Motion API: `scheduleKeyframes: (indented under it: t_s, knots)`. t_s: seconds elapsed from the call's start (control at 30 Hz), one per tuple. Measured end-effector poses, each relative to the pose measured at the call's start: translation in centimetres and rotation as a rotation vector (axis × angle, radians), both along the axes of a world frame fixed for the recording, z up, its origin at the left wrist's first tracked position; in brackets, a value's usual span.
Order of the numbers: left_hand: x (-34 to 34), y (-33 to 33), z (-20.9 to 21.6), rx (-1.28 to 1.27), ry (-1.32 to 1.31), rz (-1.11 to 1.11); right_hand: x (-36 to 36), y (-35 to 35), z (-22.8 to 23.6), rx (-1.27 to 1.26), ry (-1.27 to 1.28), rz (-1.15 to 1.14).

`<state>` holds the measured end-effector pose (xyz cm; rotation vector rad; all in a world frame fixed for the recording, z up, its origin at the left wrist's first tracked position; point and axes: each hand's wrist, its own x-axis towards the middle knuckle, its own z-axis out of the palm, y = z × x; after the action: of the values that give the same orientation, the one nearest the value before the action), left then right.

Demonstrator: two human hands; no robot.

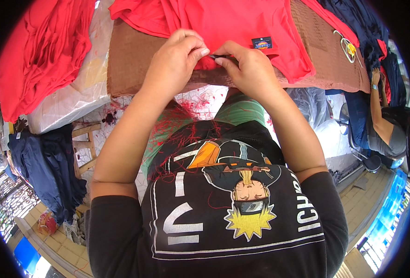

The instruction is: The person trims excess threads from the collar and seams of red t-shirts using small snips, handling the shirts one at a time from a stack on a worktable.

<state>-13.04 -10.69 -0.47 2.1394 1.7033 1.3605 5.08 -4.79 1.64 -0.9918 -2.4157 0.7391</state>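
Observation:
A red garment [237,23] with a dark label [262,43] lies spread over the near edge of a table covered in brown cloth [133,65]. My left hand [179,60] is closed, pinching the garment's near edge between thumb and fingers. Close beside it, my right hand [251,67] grips a slim dark tool [230,59] that looks like thread snips. Its tip sits at the pinched edge, almost touching my left thumb. My fingers hide most of the tool and the bit of cloth between them.
Red garments [43,60] are heaped at the left on a plastic-wrapped stack. Dark blue garments [45,167] hang below them. A pale looped cord [350,50] lies at the table's right. Red thread scraps [182,134] cover my lap. Another person [388,132] handles dark garments at far right.

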Motion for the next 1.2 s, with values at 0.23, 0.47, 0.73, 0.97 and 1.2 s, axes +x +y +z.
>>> scheduleKeyframes:
  t_s: [0.23,0.47,0.73,0.97,1.2]
  knots:
    - [-3.3,-1.9,5.6,-0.498,-0.624,-0.419,0.7,0.2,-0.6,-0.038,0.1,-0.034]
    - [0.0,-1.6,0.2,-0.299,-0.009,-0.006,0.3,-0.4,-0.5,-0.099,0.185,-0.053]
    - [0.2,-1.6,-0.3,-0.222,0.077,-0.01,0.6,-0.3,-1.2,-0.185,0.214,-0.064]
    - [0.8,-1.2,-0.4,-0.159,0.216,0.024,0.6,-0.5,-1.1,-0.158,0.204,-0.059]
    - [0.7,-1.1,0.2,-0.287,0.093,0.089,0.7,-0.4,-1.1,-0.136,0.213,-0.033]
